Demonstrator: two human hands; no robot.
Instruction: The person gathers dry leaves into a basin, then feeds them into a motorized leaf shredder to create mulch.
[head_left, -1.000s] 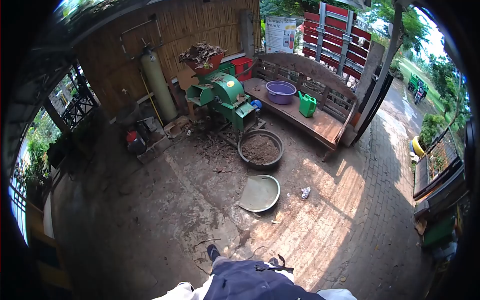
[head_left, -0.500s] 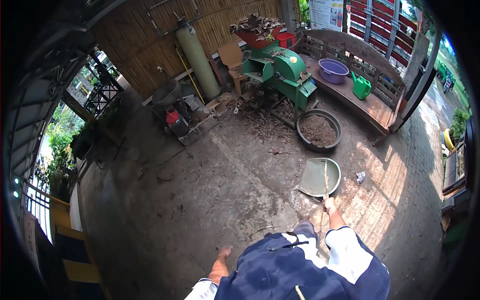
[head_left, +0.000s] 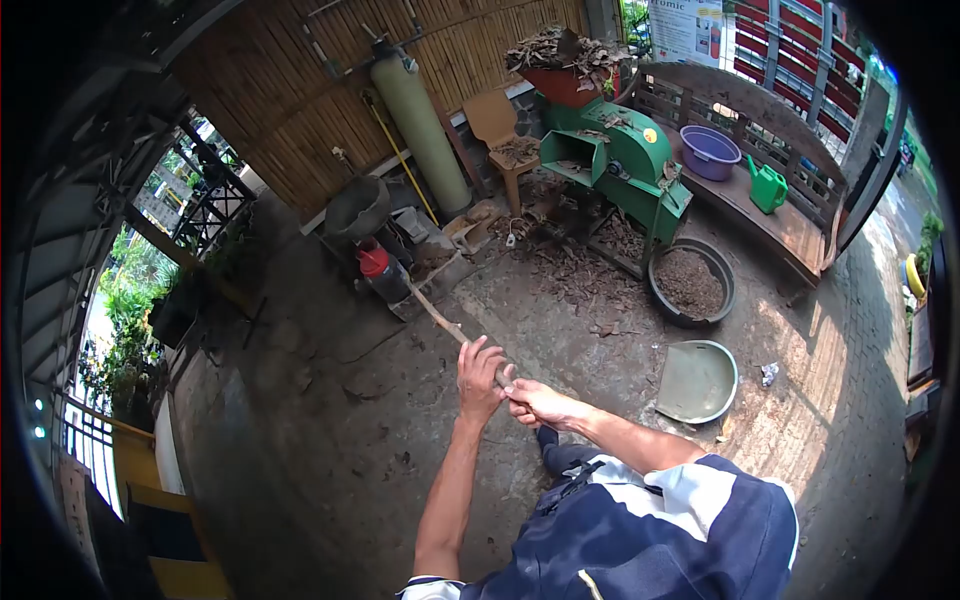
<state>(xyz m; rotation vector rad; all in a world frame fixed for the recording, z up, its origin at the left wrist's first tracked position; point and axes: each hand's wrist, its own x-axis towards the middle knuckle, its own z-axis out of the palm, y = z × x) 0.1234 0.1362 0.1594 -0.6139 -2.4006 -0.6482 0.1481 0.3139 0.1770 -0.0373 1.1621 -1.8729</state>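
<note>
A long wooden stick (head_left: 437, 317) slants out in front of me, its far end overlapping the red-topped container (head_left: 374, 262) in this view. My right hand (head_left: 538, 403) is closed around its near end. Right beside it, my left hand (head_left: 479, 380) lies over the stick with fingers outstretched and apart, hiding a short length of it. To the right on the floor is a pale green scoop-shaped basin (head_left: 697, 382).
A green shredding machine (head_left: 625, 150) carries dry leaves in its red hopper (head_left: 570, 85). Beside it are a black tub (head_left: 690, 283) of shredded matter and a wooden bench (head_left: 770, 222) with a purple basin (head_left: 710, 153) and green watering can (head_left: 767, 188). Leaves litter the floor.
The stick has swung left, away from over the pale green basin. My right hand has moved left with it, and my left hand has come up from my side to the stick.
</note>
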